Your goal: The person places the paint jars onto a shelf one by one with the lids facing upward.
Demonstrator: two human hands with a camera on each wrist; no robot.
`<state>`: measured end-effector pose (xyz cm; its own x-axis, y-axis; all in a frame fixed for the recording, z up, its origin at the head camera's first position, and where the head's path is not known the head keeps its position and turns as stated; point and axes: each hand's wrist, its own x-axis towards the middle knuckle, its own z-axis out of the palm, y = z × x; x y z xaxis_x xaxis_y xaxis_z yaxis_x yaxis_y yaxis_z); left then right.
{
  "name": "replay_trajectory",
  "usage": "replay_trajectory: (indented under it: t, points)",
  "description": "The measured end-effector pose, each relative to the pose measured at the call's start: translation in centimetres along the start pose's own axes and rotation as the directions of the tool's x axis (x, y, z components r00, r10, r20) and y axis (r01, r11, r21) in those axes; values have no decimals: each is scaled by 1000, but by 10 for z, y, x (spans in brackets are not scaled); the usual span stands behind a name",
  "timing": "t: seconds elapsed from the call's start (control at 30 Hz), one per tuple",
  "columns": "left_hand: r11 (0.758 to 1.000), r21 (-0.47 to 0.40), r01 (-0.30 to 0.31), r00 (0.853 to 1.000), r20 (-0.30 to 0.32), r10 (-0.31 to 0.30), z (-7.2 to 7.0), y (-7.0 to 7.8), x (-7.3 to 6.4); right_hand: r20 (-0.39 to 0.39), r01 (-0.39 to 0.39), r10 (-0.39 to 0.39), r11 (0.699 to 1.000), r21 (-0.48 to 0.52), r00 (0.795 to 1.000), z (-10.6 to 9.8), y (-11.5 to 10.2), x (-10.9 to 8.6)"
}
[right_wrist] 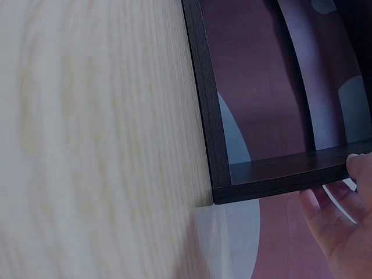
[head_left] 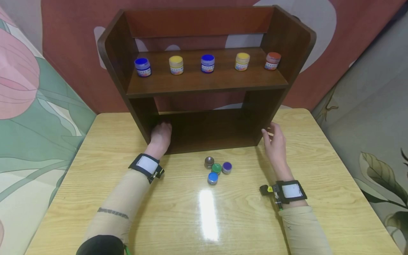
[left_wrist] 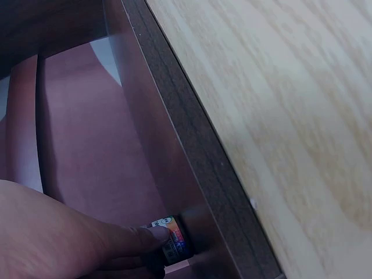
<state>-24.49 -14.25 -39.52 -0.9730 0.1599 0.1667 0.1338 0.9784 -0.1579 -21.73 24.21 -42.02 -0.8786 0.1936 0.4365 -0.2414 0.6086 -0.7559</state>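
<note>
My left hand (head_left: pixel 161 136) reaches into the lower compartment of a dark brown wooden shelf (head_left: pixel 204 90), near its left wall. The left wrist view shows its thumb and fingers holding a small paint jar (left_wrist: pixel 173 241) with a colourful label, low down at the bottom board; its lid is hidden. My right hand (head_left: pixel 275 143) grips the shelf's right side panel, thumb at the front edge and fingers (right_wrist: pixel 314 209) against the outer face. On the upper board stand a blue-lidded jar (head_left: pixel 142 67), a yellow one (head_left: pixel 176 65) and several more in a spaced row.
On the wooden table (head_left: pixel 178 212) before the shelf sit a dark-lidded jar (head_left: pixel 209 162), a green jar (head_left: pixel 216 168), a purple jar (head_left: pixel 227 167) and a blue jar (head_left: pixel 213 178), close together. Patterned cloth (head_left: pixel 70 71) hangs behind and beside the table.
</note>
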Motion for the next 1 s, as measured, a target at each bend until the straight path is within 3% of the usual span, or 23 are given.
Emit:
replay_trajectory:
  t: [0.23, 0.43, 0.53, 0.7, 0.83, 0.93, 1.0]
  points:
    - [1000, -8, 2, 1000, 3, -2, 0, -1, 0, 1, 10, -10, 1000, -11, 1000, 0, 0, 0]
    - [1000, -16, -1, 997, -75, 0, -7, 4, -1, 6, 13, -13, 1000, -14, 1000, -1, 0, 0]
    - [994, -100, -54, 991, -126, 41, -14, 10, -4, 4, 15, -15, 1000, -16, 1000, -1, 0, 0]
    - [928, -326, -181, 979, -151, 138, -27, 20, -13, 3, 11, -11, 1000, -16, 1000, 0, 1, 0]
    - [893, -382, -239, 971, -110, 213, -30, 27, -18, 5, 4, -4, 1000, -20, 1000, 0, 1, 0]
    - [843, -443, -307, 948, -61, 313, -29, 32, -21, 6, 3, -3, 1000, -20, 1000, 0, 1, 0]
    - [795, -495, -349, 921, -27, 388, -30, 37, -25, 7, 3, -3, 1000, -17, 1000, 0, 1, 0]
